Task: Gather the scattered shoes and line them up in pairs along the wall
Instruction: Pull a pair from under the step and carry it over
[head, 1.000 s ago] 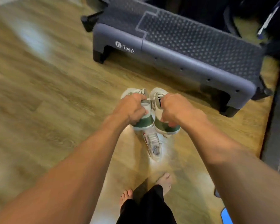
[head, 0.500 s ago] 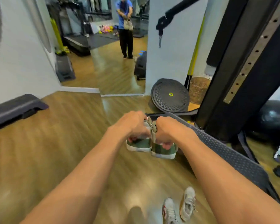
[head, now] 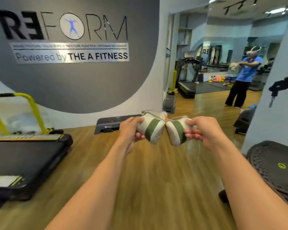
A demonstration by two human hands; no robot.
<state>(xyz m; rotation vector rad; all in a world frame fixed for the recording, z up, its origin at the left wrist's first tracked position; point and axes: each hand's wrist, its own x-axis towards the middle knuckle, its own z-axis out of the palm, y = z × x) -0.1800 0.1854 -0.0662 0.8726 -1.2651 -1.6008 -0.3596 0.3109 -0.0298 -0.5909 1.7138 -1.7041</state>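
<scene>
Gripping one white-and-green sneaker apiece, the left hand (head: 131, 130) curls round the left sneaker (head: 150, 127) and the right hand (head: 202, 130) pinches the right sneaker (head: 175, 132). Both heels face the camera and seem to touch between the hands. A second ago the pair hung low over a floor where another shoe lay. Now the gaze has lifted and the pair faces the logo wall (head: 73, 83) beyond the hands, so this is likely the carry to the line-up. Ahead of the left hand, a step platform (head: 113, 123) sits at the wall's foot, with a treadmill (head: 27, 156) well off to that hand's left. No container is in view.
</scene>
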